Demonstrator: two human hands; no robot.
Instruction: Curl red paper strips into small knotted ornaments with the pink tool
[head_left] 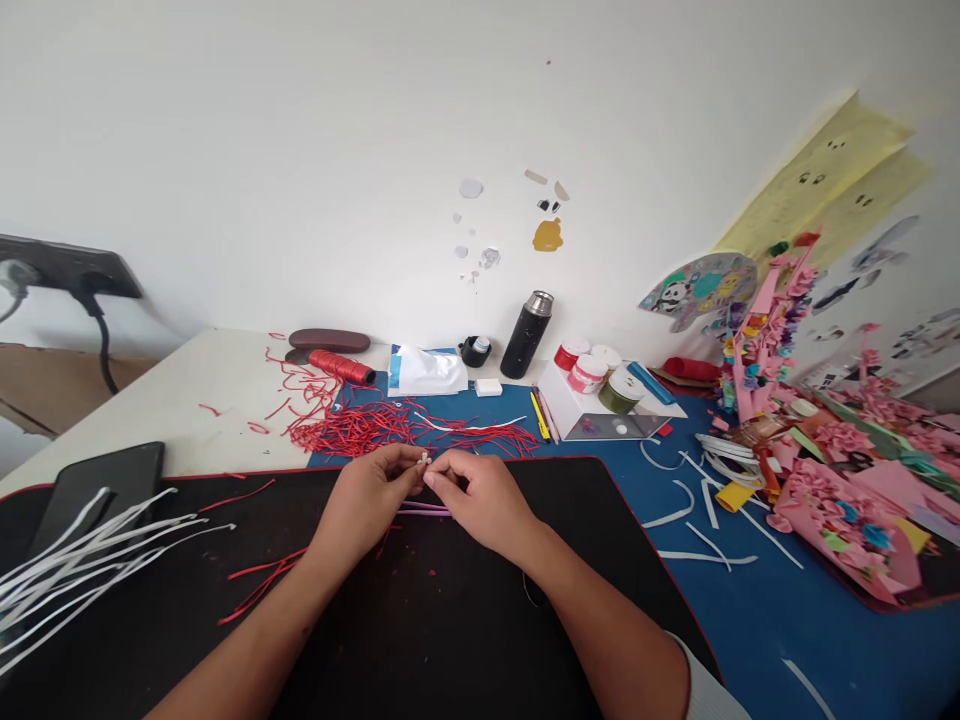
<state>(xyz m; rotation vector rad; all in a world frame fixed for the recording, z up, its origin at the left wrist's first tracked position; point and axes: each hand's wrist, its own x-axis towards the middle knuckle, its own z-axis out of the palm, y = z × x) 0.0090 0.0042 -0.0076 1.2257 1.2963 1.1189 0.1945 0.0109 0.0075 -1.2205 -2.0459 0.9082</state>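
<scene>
My left hand [379,488] and my right hand [480,492] meet over the black mat. Both have their fingers closed in a pinch around a small white piece [425,457], which looks like a bit of folded white strip; fingertips cover most of it. Just below the fingers, slim purple sticks [422,509] lie across the mat, partly behind the hands. Beyond the hands spreads a heap of cut red cords [360,428]. A few more red cords [262,580] lie by my left forearm, and long white strips [97,560] fan out at the left.
A dark phone-like slab [142,470] lies under the white strips. Along the wall stand a red thread spool [341,367], a tissue pack [426,371], a black flask [526,335] and a white box [566,410] carrying several ribbon rolls. Pink paper flowers [840,515] crowd the right side.
</scene>
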